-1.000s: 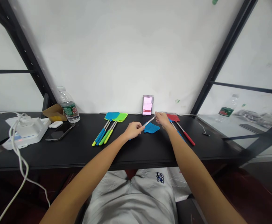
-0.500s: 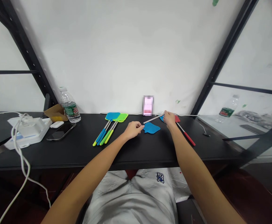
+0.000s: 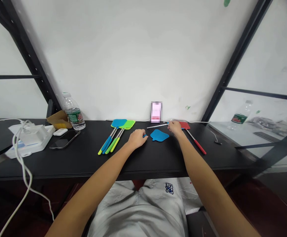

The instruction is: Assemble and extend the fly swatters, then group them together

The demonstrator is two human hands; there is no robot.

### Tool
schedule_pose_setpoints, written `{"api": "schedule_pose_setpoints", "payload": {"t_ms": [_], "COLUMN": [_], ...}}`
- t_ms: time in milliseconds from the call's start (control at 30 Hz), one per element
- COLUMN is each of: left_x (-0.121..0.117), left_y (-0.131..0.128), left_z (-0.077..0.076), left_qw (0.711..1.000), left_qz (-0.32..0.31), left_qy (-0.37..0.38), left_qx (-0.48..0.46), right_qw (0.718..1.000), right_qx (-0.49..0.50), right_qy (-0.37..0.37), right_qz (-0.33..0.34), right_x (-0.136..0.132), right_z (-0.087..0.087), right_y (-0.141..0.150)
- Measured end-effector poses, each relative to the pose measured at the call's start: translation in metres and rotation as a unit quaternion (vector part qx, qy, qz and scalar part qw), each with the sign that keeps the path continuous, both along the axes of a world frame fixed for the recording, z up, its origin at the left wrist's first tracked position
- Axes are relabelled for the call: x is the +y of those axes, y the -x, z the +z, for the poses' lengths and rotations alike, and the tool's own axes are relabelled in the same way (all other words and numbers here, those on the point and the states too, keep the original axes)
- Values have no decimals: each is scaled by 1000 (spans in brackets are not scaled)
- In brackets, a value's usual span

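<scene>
Along a white wall [image 3: 108, 59], a black surface [image 3: 79, 158] spans the view, its front edge just before the person's lap. A blue and a green fly swatter [image 3: 123, 123] lie grouped left of the hands, with a red fly swatter [image 3: 184, 125] at the right. A pixelated phone [image 3: 156, 112] stands upright by the wall. Between the hands, a blue swatter head [image 3: 159, 135] lies flat. The left hand [image 3: 137, 138] curls narrowly over a small blue grip [image 3: 145, 135] just beside that head. The right hand [image 3: 175, 128] pinches the end of a thin silver rod [image 3: 156, 125], which reaches left beyond the head without touching it. Open black surface remains between the hands and the front edge, and right of the red fly swatter.
</scene>
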State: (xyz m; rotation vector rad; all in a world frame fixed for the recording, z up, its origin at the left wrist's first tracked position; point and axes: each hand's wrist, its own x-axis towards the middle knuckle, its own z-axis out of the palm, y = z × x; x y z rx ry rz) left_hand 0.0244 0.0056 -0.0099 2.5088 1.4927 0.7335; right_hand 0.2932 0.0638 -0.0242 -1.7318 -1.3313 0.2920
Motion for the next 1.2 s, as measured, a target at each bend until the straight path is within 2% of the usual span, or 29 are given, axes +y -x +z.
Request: {"api": "schedule_pose_setpoints", "payload": {"t_ms": [100,333,800,1200], "left_x": [1,2,1,1], "left_y": [1,2,3,3], "left_z": [-1,-1,2,3], "left_qw": [1000,999,997,996], "left_qz": [7,7,9,4], "left_qy": [1,13,34,28], "left_qx": [30,51,76,80], "right_qw": [998,997,992,991], "right_qx": [37,-29,-79,-101], "right_qy": [46,75,97,83], "right_qz": [20,8,-11,-14], "right_x": [-1,-4,0,1], "right_z": [-1,-4,-2,-4], "right_y": [2,3,1,-1]}}
